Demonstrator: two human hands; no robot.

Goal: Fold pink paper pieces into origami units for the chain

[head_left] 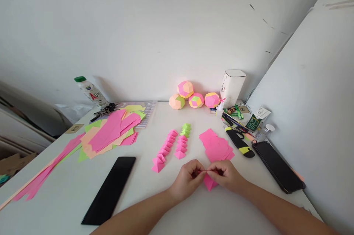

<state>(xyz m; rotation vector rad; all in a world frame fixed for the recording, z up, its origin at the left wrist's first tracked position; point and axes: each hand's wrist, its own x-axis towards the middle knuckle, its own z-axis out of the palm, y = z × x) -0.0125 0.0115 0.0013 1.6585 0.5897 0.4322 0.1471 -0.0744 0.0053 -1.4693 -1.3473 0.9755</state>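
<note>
Both hands meet at the front of the table, pinching one piece of pink folded paper point(210, 183). My left hand point(188, 179) grips its left side between thumb and fingers. On its right side, my right hand point(227, 176) does the same. The paper's pointed lower end shows below the fingertips; its upper part is hidden by them. Just beyond lies a loose pile of pink paper pieces point(217, 146). To the left run a row of folded pink units point(165, 148) and a shorter row with pink units point(181, 146) in front and green units point(186, 129) behind.
Several colourful paper balls point(185, 89) are stacked by the wall beside a white container point(233, 86). A black-and-yellow utility knife point(240, 142) and a phone point(278, 167) lie right. Left are a black slab point(110, 189), coloured paper sheets point(107, 132) and a bottle point(92, 93).
</note>
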